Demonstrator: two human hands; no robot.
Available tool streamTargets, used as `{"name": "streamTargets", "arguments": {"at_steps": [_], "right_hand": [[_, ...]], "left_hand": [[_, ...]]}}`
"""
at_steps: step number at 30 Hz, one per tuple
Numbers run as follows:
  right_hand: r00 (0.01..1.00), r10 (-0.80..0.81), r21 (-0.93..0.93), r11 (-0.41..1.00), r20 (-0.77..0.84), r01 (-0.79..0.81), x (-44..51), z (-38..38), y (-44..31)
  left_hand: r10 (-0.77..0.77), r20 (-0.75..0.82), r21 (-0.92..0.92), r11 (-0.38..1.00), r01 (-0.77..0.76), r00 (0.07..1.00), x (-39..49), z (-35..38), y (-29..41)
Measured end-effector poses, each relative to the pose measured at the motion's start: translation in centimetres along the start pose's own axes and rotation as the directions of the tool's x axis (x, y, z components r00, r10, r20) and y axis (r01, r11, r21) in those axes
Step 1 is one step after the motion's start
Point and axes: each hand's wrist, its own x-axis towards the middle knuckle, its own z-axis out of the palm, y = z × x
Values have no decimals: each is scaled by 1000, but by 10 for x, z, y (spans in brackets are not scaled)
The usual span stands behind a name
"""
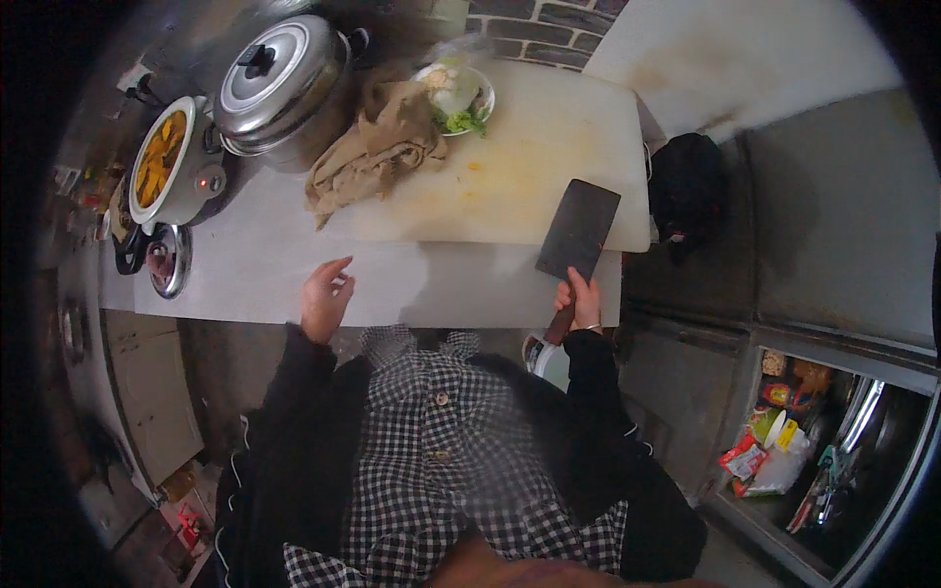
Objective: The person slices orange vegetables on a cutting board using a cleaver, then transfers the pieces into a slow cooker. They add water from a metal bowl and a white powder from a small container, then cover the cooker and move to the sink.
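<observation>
My right hand [584, 298] grips the dark wooden handle of a cleaver [581, 228]. Its broad dark blade points away from me, over the front right of a white cutting board [514, 169]. Above the counter [367, 283], near its front edge, my left hand [325, 298] is empty, with thumb and fingers apart. Beyond that hand a crumpled brown cloth [382, 143] lies partly on the board. At the board's far left sits a white plate [488, 92] with a pale vegetable [452, 88] and green leaves [463, 122] on it. Yellow stains mark the board.
A large lidded steel pot [287, 88] stands at the back left. Beside it is a white electric cooker [195, 173], its red light on, filled with orange-yellow pieces. A glass-and-metal lid [176, 261] lies nearer. At right, an open drawer [845, 470] holds packets and utensils; a black bag [691, 191] hangs nearby.
</observation>
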Motion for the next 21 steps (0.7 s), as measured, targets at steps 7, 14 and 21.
{"name": "streamTargets", "arguments": {"at_steps": [7,14,21], "right_hand": [[997,-48,111,992,-60,54,27,-37,3],[999,20,67,998,-38,-17,29,-40,16],[986,160,15,987,53,-161,39,-26,13]], "left_hand": [[408,223,196,871,-451,885,125,125,11],[537,314,313,720,-620,783,200,204,17],[-110,468,153,987,42,877,223,248,-3]]}}
